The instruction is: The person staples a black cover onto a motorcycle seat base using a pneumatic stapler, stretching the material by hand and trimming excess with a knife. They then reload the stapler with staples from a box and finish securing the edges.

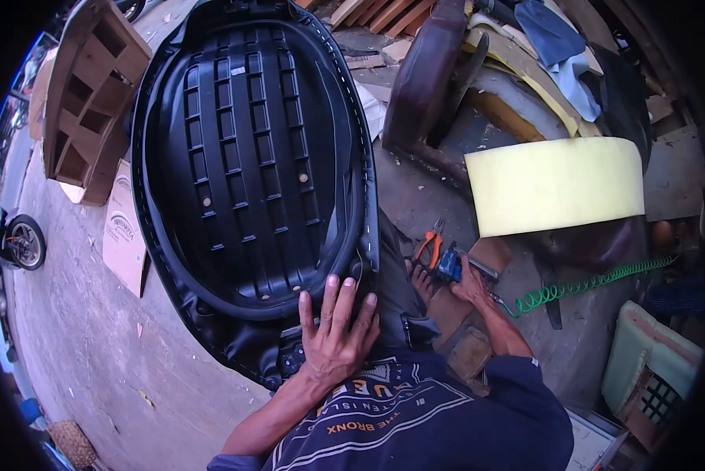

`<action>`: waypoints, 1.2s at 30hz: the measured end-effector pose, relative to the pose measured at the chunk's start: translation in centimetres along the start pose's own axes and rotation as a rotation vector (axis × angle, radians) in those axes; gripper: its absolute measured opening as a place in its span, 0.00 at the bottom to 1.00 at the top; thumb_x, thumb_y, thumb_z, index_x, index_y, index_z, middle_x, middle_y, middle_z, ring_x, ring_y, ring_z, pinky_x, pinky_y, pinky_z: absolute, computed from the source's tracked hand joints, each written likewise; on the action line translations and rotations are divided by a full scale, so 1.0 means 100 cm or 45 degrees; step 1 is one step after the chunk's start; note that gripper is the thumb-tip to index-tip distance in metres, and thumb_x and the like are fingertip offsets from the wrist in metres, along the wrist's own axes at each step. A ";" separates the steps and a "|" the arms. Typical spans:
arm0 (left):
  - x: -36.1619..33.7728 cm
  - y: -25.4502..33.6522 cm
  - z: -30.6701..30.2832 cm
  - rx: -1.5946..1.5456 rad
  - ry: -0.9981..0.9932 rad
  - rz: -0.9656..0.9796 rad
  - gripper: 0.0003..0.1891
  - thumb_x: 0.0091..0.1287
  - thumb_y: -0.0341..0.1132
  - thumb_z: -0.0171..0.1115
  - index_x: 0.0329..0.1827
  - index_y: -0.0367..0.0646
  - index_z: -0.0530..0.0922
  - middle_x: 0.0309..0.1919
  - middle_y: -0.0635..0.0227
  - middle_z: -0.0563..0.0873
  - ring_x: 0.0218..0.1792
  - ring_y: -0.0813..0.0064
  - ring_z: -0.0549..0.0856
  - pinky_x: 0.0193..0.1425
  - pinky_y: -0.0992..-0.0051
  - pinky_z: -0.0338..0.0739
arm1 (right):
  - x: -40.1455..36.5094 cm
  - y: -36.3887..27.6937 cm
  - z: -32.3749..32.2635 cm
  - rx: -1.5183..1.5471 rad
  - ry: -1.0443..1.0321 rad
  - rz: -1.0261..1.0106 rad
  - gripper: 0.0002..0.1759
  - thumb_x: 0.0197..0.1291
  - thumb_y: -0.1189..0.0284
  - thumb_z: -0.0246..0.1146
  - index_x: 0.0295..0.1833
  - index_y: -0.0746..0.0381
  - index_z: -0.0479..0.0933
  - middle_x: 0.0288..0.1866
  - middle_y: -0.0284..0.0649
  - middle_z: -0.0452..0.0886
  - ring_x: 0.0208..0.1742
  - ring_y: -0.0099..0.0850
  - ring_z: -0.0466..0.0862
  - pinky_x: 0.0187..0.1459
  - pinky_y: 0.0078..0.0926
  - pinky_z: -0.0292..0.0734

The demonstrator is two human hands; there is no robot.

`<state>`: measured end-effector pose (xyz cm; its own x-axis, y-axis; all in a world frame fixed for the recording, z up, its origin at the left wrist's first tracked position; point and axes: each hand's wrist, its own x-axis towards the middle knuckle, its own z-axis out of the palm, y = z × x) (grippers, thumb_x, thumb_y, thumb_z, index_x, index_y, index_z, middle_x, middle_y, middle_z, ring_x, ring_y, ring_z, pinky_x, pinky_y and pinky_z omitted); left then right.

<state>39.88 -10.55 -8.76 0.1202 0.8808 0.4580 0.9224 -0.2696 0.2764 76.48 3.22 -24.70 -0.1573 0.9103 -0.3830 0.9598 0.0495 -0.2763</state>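
A black motorcycle seat (pixel 246 157) lies upside down in front of me, its ribbed plastic base facing up. A line of staples runs along the black cover folded over its rim. My left hand (pixel 338 326) rests with fingers spread on the near rim. Low on the right, my right hand (pixel 470 282) grips a blue air staple gun (pixel 449 265), which is joined to a green coiled hose (pixel 572 286). Orange-handled pliers (pixel 428 248) lie just beyond the gun, near my foot.
A yellow foam block (pixel 557 187) sits on a dark upholstered piece at right, with fabric scraps (pixel 553 35) behind. A wooden frame (pixel 93 102) and a cardboard piece (pixel 123 231) stand left of the seat. A pale green cushioned piece (pixel 647 369) stands at lower right.
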 end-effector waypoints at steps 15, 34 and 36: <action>-0.011 -0.008 0.038 0.113 -0.039 -0.068 0.21 0.69 0.40 0.71 0.65 0.52 0.88 0.77 0.57 0.77 0.82 0.59 0.70 0.89 0.54 0.39 | -0.104 -0.230 -0.178 0.082 0.133 -0.873 0.33 0.50 0.54 0.81 0.57 0.63 0.83 0.36 0.47 0.89 0.36 0.48 0.90 0.37 0.42 0.84; -0.011 -0.009 0.032 0.219 -0.198 -0.064 0.28 0.71 0.39 0.53 0.74 0.39 0.80 0.81 0.66 0.72 0.85 0.72 0.63 0.90 0.59 0.28 | -0.107 -0.291 -0.182 -0.425 -0.218 -0.571 0.28 0.46 0.68 0.76 0.54 0.66 0.80 0.29 0.57 0.86 0.34 0.58 0.89 0.38 0.53 0.84; -0.011 -0.008 0.030 0.234 -0.204 -0.061 0.29 0.72 0.39 0.53 0.74 0.39 0.79 0.81 0.67 0.71 0.85 0.73 0.63 0.90 0.59 0.27 | -0.107 -0.283 -0.171 -0.385 -0.207 -0.517 0.29 0.45 0.67 0.77 0.53 0.68 0.80 0.29 0.60 0.85 0.34 0.60 0.89 0.38 0.54 0.84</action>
<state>40.08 -10.17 -12.05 0.1177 0.9455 0.3037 0.9780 -0.1634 0.1299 54.97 -0.84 2.30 -0.5415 0.7186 -0.4363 0.8343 0.5232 -0.1737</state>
